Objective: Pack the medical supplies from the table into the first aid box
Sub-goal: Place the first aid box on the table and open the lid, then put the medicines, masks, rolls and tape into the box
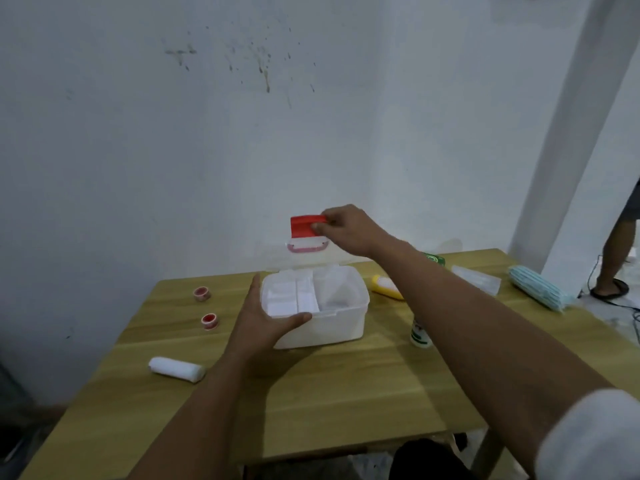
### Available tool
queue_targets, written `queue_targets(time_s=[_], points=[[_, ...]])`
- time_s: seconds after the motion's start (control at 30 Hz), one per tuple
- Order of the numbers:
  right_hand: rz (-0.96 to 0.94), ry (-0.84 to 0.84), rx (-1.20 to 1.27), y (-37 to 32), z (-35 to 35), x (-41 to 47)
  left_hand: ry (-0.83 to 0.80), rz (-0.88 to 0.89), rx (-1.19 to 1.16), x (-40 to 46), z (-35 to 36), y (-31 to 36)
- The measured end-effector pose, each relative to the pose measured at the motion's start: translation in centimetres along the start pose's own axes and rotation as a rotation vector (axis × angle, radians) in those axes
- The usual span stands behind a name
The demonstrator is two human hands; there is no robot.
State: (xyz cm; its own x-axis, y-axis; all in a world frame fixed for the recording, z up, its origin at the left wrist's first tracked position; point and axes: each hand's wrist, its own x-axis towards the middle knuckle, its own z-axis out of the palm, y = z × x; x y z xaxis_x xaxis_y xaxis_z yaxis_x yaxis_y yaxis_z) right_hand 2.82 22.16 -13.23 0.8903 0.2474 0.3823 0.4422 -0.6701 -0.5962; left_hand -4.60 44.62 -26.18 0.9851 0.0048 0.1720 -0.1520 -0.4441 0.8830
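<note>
Centrally, in the head view, a white first aid box (322, 315) stands open on the wooden worktop (346, 393), its clear lid (308, 251) raised upright at the far side. The left hand (263, 323) is spread against the box's near-left corner, thumb along the front rim and fingers up the left wall. The right hand (349, 230) reaches over the box and pinches the red latch (306, 226) at the lid's top edge between thumb and fingers; a pinkish handle (306, 247) sits just below the latch. Inside, white dividers split the box into compartments; whether anything lies in them cannot be told.

Left of the box lie two red-and-white tape rolls (201, 293) (208, 321) and, nearer the camera, a white bandage roll (176, 368). Right of the box lie a yellow-capped tube (386, 287), a small white bottle with green print (420, 336), a green item (434, 259) partly hidden behind the right forearm, a clear plastic packet (478, 278) and a stack of blue face masks (535, 292) near the far-right edge. A second person's leg and sandal (609, 289) appear at the right margin.
</note>
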Motion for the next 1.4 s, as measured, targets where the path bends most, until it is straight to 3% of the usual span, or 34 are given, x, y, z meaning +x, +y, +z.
queue_targets(time_s=[0.13, 0.23, 0.4, 0.53, 0.7, 0.8, 0.9, 0.97, 1.2, 1.4], points=[[0.200, 0.226, -0.043, 0.7, 0.8, 3.4, -0.047, 0.017, -0.025, 0.4, -0.1, -0.3], [0.324, 0.241, -0.011, 1.7, 2.1, 4.4, -0.039, 0.030, -0.028, 0.4, -0.2, -0.3], [0.546, 0.083, 0.215, 4.0, 3.2, 5.6, -0.024, 0.031, -0.036, 0.6, -0.1, -0.4], [0.684, -0.151, 0.157, 5.2, 3.7, 5.7, -0.023, 0.046, -0.025, 0.7, -0.1, -0.7], [0.781, -0.275, 0.209, 6.1, 2.5, 5.0, -0.016, 0.062, -0.003, 0.7, -0.2, -0.5], [0.731, -0.196, 0.091, 7.4, 0.2, 4.9, -0.002, 0.067, 0.012, 0.4, -0.2, -0.4], [0.569, -0.067, -0.349, 11.2, -2.5, 4.4, 0.001, 0.082, 0.027, 0.2, -0.2, -0.4], [0.552, -0.098, -0.509, 13.9, -3.9, 3.5, -0.007, 0.094, 0.059, 0.3, -0.4, -0.5], [0.718, -0.283, -0.642, 22.9, -4.5, 0.1, -0.034, 0.079, 0.117, 0.3, -0.8, -1.0], [0.673, -0.186, -0.665, 23.4, -4.6, -0.7, -0.017, 0.089, 0.125, 0.1, -0.6, -0.5]])
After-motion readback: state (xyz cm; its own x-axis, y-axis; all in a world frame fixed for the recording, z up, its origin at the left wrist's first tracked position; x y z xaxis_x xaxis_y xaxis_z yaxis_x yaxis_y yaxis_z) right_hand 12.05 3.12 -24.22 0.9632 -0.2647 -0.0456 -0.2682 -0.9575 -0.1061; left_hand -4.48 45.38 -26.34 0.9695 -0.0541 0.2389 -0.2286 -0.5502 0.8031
